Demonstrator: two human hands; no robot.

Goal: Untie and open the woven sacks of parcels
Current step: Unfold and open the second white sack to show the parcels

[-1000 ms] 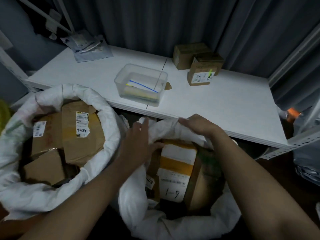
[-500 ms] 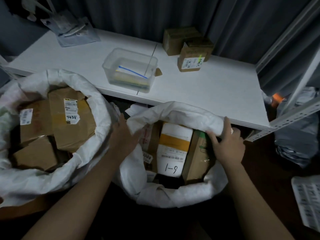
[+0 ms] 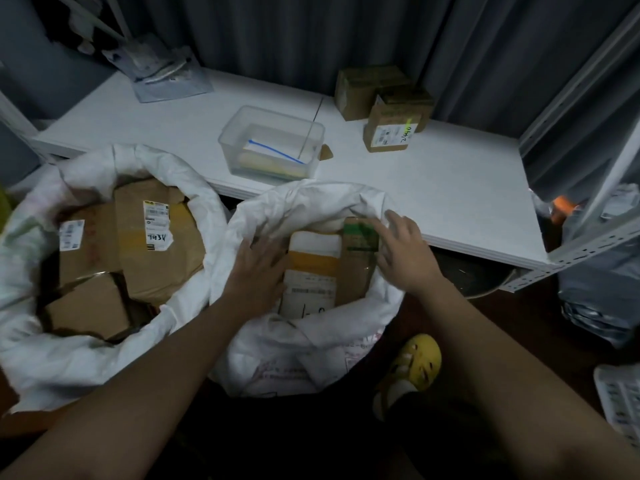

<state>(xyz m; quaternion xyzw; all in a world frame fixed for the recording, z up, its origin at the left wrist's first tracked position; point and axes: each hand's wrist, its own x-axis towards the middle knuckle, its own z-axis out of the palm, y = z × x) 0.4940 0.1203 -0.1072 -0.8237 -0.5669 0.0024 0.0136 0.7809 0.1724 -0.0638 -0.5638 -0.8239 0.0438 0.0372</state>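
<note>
Your left hand [image 3: 254, 271] lies flat inside the right sack [image 3: 304, 344] and your right hand [image 3: 403, 251], fingers loose, touches its rim; rolled rim may flop back over the parcels [image 3: 313, 271].

Left hand [image 3: 254, 271]: forearm reaching forward from lower left, palm down, fingers extended and spread. Right hand [image 3: 403, 252]: forearm entering from lower right, palm down, fingers loosely extended, slightly blurred.

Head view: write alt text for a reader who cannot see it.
Two hands, left hand and right hand, reach into an open white woven sack of parcels; a second open sack sits left, before a white table holding boxes.
</note>
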